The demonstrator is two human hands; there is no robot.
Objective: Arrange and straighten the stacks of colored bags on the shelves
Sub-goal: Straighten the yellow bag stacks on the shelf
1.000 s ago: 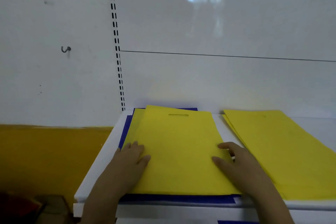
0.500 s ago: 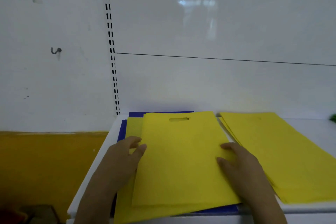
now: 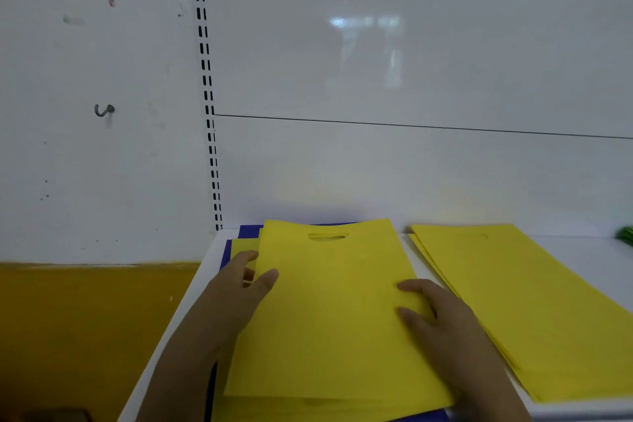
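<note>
Top yellow bag (image 3: 329, 312) sat skewed on its stack at the left end of the white shelf (image 3: 202, 271), die-cut handle toward the wall, blue bags (image 3: 245, 233) peeking out underneath. Left hand (image 3: 236, 295) pinched the bag's left edge, thumb on top, fingers under; right hand (image 3: 442, 319) lay flat and unclenched on its right side, likely to square it up. Second yellow stack (image 3: 520, 305) lay just beside, fanned. Something green (image 3: 625, 235) at far right, unclear.
</note>
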